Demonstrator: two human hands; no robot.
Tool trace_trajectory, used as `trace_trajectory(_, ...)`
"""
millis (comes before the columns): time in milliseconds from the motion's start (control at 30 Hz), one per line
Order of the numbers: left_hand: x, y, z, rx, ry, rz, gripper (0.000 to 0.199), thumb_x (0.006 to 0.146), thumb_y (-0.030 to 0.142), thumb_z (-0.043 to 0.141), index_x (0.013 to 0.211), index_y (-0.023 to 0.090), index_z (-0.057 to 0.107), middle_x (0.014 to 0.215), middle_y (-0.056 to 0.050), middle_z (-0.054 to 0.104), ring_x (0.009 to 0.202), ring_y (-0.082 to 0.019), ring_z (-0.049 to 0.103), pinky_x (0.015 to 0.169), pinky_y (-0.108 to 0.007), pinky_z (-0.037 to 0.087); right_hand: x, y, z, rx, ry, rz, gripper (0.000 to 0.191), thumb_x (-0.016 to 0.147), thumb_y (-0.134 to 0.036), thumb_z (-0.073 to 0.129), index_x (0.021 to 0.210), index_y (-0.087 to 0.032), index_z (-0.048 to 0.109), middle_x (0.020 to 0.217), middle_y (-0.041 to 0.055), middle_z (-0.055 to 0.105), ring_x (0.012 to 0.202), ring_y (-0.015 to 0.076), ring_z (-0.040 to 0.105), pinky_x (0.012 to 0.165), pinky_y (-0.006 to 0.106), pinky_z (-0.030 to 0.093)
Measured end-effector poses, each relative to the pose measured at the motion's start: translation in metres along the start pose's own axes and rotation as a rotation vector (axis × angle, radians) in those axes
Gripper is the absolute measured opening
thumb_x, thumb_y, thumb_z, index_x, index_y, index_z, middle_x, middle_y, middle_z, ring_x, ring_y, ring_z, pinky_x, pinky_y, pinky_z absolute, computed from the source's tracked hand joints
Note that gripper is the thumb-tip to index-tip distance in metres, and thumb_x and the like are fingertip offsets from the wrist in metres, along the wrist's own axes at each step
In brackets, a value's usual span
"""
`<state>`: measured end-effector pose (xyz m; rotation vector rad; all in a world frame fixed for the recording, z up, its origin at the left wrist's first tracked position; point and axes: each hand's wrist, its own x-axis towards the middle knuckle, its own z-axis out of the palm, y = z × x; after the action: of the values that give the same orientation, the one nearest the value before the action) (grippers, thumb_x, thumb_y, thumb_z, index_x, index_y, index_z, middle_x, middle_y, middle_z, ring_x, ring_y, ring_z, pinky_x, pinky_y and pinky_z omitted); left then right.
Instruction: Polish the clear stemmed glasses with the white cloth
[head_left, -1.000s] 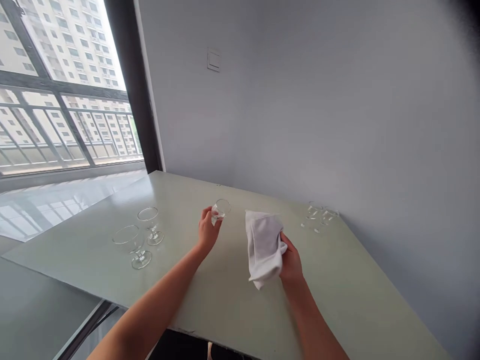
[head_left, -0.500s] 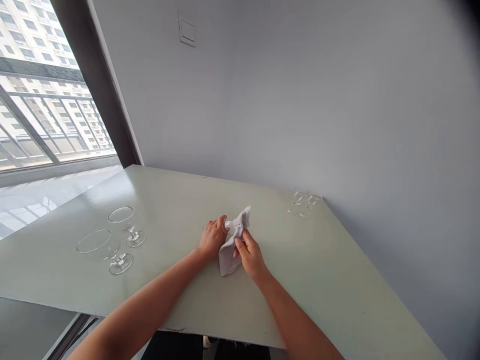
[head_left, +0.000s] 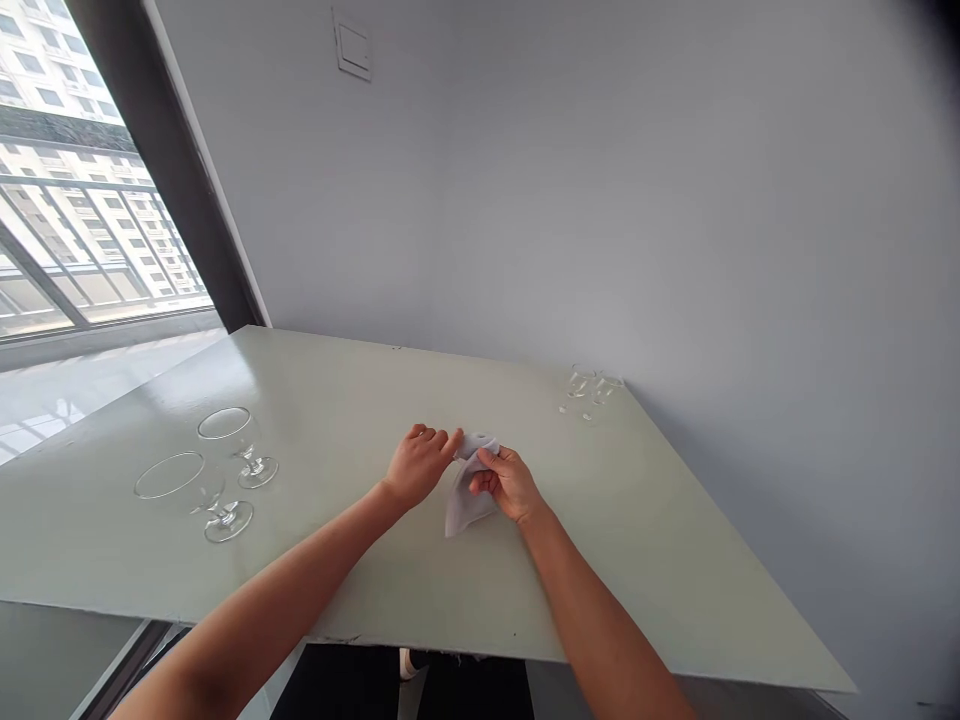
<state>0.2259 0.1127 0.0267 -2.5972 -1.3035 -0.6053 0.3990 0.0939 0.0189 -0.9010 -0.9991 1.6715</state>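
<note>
left hand point(head_left: 418, 465) curls with its fingertips at the top of one white cloth point(head_left: 469, 500), grip unclear from here; right hand point(head_left: 508, 484) clenches that cloth above the table point(head_left: 352, 390). i count two large stemmed glasses point(head_left: 196, 490) left of my hands, two small stemmed glasses point(head_left: 581, 382) at the far right edge.

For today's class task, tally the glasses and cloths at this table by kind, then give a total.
Large stemmed glasses: 2
Small stemmed glasses: 2
White cloth: 1
Total: 5
Anything inside the cloth, held between the left hand and right hand, is hidden and not counted.
</note>
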Motion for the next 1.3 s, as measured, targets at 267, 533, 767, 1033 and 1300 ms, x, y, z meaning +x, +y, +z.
trace_trajectory(267, 0.013, -0.011, -0.043, -0.852, -0.823, -0.089, 0.039, 0.080, 0.055, 0.042, 0.091, 0.021, 0.058, 0.069, -0.001, 0.062, 0.056, -0.014, 0.057, 0.052, -0.024, 0.039, -0.016, -0.032, -0.029, -0.250, -0.462, 0.022, 0.028, 0.071, -0.036, 0.067, 0.083, -0.012, 0.065, 0.066, 0.0032, 0.064, 0.051, 0.0175, 0.064, 0.051, 0.028, 0.049)
trace_trajectory(533, 0.012, 0.010, -0.028, 0.037, -0.125, 0.035, 0.038, 0.084, 0.034, 0.049, 0.119, 0.020, 0.047, 0.081, -0.007, 0.060, 0.075, -0.020, 0.057, 0.072, -0.032, 0.037, 0.003, -0.006, -0.019, 0.141, -0.082, -0.010, 0.027, 0.070, -0.040, 0.068, 0.077, -0.014, 0.063, 0.059, 0.0003, 0.063, 0.042, 0.0093, 0.056, 0.045, 0.021, 0.046)
trace_trajectory(767, 0.016, -0.010, -0.055, -0.491, -0.549, -0.070, 0.031, 0.080, 0.050, 0.046, 0.080, 0.021, 0.057, 0.064, 0.001, 0.056, 0.056, -0.012, 0.050, 0.051, -0.023, 0.031, -0.014, -0.014, -0.010, -0.310, -0.356, 0.055, 0.035, 0.067, -0.044, 0.068, 0.081, -0.011, 0.064, 0.062, 0.0039, 0.066, 0.052, 0.0162, 0.063, 0.048, 0.025, 0.047)
trace_trajectory(1033, -0.007, -0.026, -0.057, -1.190, -0.910, -0.241, 0.045, 0.075, 0.060, 0.047, 0.073, 0.017, 0.056, 0.056, 0.000, 0.052, 0.045, -0.009, 0.044, 0.045, -0.022, 0.031, -0.022, -0.036, -0.022, -0.561, -0.529, -0.008, 0.025, 0.068, -0.040, 0.068, 0.068, -0.015, 0.067, 0.066, 0.0025, 0.065, 0.065, 0.0156, 0.059, 0.067, 0.031, 0.047)
trace_trajectory(1300, -0.015, -0.045, -0.033, -0.724, -0.519, -0.496, 0.049, 0.071, 0.043, 0.054, 0.116, 0.023, 0.055, 0.075, -0.002, 0.064, 0.056, -0.014, 0.052, 0.049, -0.022, 0.036, -0.020, -0.040, -0.028, -0.745, -0.006, -0.489, 0.028, 0.079, -0.046, 0.054, 0.076, -0.022, 0.068, 0.074, 0.0032, 0.063, 0.080, 0.0214, 0.055, 0.074, 0.033, 0.042)
